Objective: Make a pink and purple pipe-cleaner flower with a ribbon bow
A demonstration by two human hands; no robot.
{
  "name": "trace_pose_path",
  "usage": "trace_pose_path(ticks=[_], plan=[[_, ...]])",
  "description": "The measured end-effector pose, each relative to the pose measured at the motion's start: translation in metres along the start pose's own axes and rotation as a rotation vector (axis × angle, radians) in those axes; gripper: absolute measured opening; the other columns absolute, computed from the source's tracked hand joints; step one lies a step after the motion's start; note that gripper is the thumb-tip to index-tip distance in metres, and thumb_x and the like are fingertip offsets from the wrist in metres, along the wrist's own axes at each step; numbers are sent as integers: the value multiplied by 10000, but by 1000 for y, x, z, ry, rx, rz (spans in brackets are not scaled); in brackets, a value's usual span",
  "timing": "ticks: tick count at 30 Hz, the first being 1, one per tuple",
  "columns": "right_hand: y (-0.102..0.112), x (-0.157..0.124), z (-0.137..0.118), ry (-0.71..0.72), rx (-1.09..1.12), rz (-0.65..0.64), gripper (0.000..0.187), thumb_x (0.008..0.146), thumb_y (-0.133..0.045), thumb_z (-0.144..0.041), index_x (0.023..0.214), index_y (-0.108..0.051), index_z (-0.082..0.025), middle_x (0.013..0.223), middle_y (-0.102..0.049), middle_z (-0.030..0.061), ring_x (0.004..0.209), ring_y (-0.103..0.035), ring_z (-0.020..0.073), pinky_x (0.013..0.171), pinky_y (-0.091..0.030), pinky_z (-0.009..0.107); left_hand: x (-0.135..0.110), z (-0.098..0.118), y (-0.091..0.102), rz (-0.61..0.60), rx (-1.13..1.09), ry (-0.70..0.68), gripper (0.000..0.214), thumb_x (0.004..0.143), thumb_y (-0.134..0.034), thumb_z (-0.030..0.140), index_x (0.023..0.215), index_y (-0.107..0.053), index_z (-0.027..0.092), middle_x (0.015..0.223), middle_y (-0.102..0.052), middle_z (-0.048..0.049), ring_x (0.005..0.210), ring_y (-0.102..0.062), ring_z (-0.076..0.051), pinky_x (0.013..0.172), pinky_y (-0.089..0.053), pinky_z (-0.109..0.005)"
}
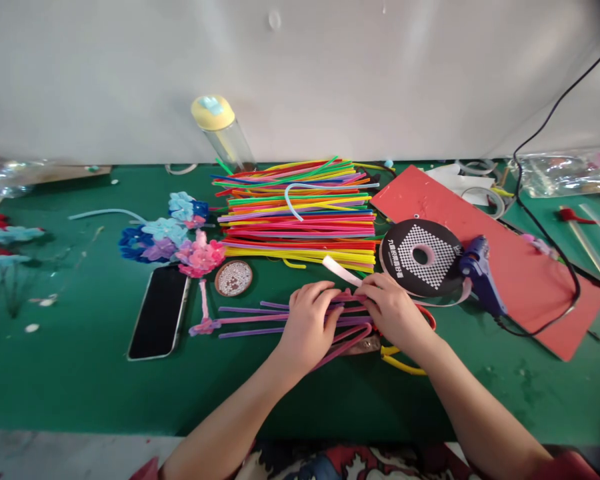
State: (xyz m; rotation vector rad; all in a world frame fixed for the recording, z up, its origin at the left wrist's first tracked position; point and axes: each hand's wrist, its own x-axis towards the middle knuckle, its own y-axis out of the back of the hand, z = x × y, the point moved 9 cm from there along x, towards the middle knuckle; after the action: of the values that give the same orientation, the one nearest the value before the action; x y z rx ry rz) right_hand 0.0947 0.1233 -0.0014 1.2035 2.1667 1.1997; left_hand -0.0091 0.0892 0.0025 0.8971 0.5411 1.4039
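My left hand (307,323) and my right hand (391,308) rest close together on the green table (80,373), fingers curled over a small bunch of pink and purple pipe cleaners (250,319) that lie flat and stretch out to the left. Both hands pinch the stems near their right ends. A white strip (341,271) sticks up just behind the fingers. Under my right wrist lie yellow-handled pliers (403,360), partly hidden.
A big pile of coloured pipe cleaners (300,213) lies behind the hands. Finished pipe-cleaner flowers (180,240), a phone (160,310) and a small round tin (234,278) sit left. A ribbon spool (421,257), blue glue gun (480,270) and red sheet (530,280) sit right.
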Motion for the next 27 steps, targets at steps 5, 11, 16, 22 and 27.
trace_pose_path(ticks=[5, 11, 16, 22, 27], plan=[[12, -2, 0, -4, 47, 162, 233, 798, -473, -97, 1001, -561, -171, 973, -561, 97, 945, -529, 219, 817, -460, 370, 1, -1, 5, 65, 86, -3, 210, 815, -480, 135, 1008, -559, 162, 1059, -589, -103, 998, -536, -239, 839, -435, -434], [-11, -7, -16, 30, 101, -270, 118, 769, -546, -151, 878, -582, -176, 702, -581, 13, 632, -549, 144, 574, -437, 255, 0, 0, 8, 74, 99, -7, 238, 825, -396, 78, 967, -567, 163, 1045, -582, -102, 991, -537, -225, 832, -442, -418], [-32, -21, -35, 170, 76, -568, 22, 720, -629, -165, 721, -607, -168, 769, -583, 18, 727, -567, 151, 609, -411, 240, 0, 0, 8, 64, 75, -3, 270, 796, -394, 37, 936, -579, 176, 1031, -583, -86, 979, -543, -213, 832, -444, -407], [-34, -20, -34, 192, 23, -531, 147, 775, -495, -69, 723, -605, -150, 804, -545, 38, 728, -548, 134, 648, -428, 244, 1, 0, 12, 70, 26, 2, 266, 788, -395, 23, 905, -578, 177, 1008, -589, -73, 966, -545, -197, 830, -448, -381], [-20, -17, -49, 301, 41, -387, 116, 822, -457, -115, 802, -568, -144, 824, -555, 62, 767, -516, 160, 667, -429, 272, 1, 2, 9, 43, 35, -13, 245, 792, -398, 30, 885, -574, 173, 959, -602, -65, 921, -554, -190, 795, -445, -368]])
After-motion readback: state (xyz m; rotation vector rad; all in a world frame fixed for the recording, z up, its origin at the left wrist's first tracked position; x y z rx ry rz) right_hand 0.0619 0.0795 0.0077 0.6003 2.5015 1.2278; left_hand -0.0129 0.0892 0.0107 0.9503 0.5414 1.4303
